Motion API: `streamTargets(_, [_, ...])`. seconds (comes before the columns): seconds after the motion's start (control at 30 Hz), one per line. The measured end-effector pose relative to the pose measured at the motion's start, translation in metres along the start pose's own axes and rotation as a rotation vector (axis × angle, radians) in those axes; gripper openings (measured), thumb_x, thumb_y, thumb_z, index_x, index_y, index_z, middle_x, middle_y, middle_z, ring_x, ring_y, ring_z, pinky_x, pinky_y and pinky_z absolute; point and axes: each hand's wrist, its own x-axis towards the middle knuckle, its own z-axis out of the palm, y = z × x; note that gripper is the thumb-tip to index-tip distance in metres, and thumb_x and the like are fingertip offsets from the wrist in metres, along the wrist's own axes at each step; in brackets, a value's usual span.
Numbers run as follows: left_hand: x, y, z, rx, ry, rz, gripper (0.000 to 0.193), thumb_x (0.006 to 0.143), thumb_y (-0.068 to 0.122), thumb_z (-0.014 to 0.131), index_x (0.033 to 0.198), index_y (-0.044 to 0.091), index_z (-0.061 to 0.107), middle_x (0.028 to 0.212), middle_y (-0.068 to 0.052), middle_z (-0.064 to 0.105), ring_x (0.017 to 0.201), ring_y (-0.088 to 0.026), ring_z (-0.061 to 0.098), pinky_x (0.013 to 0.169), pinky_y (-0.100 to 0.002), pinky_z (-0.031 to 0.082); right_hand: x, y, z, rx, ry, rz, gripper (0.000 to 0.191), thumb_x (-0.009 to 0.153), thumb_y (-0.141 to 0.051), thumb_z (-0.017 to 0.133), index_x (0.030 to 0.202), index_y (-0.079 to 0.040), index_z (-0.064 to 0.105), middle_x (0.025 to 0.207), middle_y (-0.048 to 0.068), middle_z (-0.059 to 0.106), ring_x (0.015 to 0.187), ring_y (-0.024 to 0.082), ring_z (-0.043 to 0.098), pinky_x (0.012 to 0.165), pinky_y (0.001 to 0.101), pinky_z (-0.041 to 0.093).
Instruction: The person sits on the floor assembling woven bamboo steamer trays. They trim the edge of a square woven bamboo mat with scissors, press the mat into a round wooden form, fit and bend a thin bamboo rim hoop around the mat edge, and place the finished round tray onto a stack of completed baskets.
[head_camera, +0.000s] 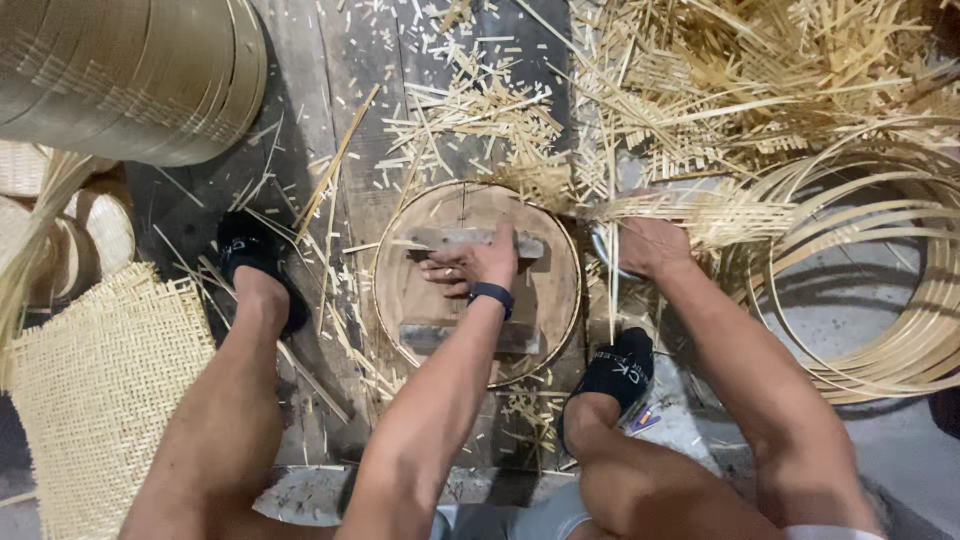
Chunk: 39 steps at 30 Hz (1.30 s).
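A round wooden board (548, 290) with a thin bamboo rim lies on the floor between my feet. Two flat wooden bars cross its top. My left hand (478, 264) rests on the upper bar (440, 238), fingers curled over it, a dark band on the wrist. My right hand (652, 246) is to the right of the board, closed around a bunch of thin bamboo strips (690, 212) that fan out to the right. The lower bar (430, 335) sits near the board's front edge.
Large stacked bamboo hoops (140, 80) stand at top left. A woven bamboo mat (95, 380) lies at left. Coiled bamboo strips (900, 280) lie at right. Cut bamboo scraps (470, 110) litter the wooden floor. My feet in black socks (250, 255) flank the board.
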Motion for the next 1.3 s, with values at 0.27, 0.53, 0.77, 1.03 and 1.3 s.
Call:
streamTargets(0.27, [-0.027,-0.027,-0.004,0.223,-0.047,0.284,0.147,0.07,0.061,0.078,0.151,-0.018,-0.015,0.164,-0.039,-0.013,0.153,-0.051,-0.019,0.121,-0.065,-0.007,-0.007,-0.007,-0.013,0.307,-0.501,0.368,0.045,0.085,-0.035,0.069,0.122,-0.01,0.067,0.103,0.019,0.075,0.089,0.036,0.074,0.08,0.0464,0.061])
streamTargets(0.53, [-0.032,-0.036,-0.008,0.227,-0.068,0.417,0.149,0.067,0.059,0.081,0.15,-0.018,-0.017,0.164,-0.038,-0.011,0.153,-0.051,-0.019,0.12,-0.066,-0.006,-0.007,-0.013,-0.012,0.19,-0.28,0.243,0.065,0.07,-0.051,0.077,0.116,-0.007,0.067,0.105,0.022,0.072,0.094,0.038,0.071,0.081,0.0486,0.058])
streamTargets(0.77, [-0.031,-0.046,-0.01,0.281,-0.102,0.531,0.154,0.063,0.06,0.083,0.15,-0.017,-0.018,0.165,-0.037,-0.01,0.154,-0.051,-0.016,0.12,-0.068,-0.004,0.002,-0.003,-0.009,0.263,-0.41,0.254,0.048,0.077,-0.038,0.072,0.116,-0.01,0.066,0.102,0.022,0.072,0.088,0.039,0.073,0.082,0.0483,0.059])
streamTargets(1.03, [-0.03,-0.048,-0.015,0.29,-0.14,0.571,0.153,0.063,0.056,0.084,0.15,-0.02,-0.016,0.164,-0.039,-0.011,0.155,-0.05,-0.014,0.119,-0.069,-0.001,0.011,-0.009,-0.018,0.204,-0.251,0.17,0.067,0.078,-0.055,0.078,0.118,-0.004,0.063,0.099,0.026,0.069,0.088,0.041,0.069,0.076,0.0508,0.056])
streamTargets(1.3, [-0.032,-0.059,-0.032,0.454,-0.244,0.735,0.157,0.062,0.066,0.085,0.149,-0.02,-0.013,0.165,-0.037,-0.011,0.153,-0.053,-0.014,0.116,-0.074,0.0,0.022,-0.008,-0.015,0.282,-0.525,0.262,0.059,0.08,-0.041,0.072,0.13,-0.013,0.06,0.09,0.021,0.07,0.072,0.034,0.072,0.072,0.0452,0.061])
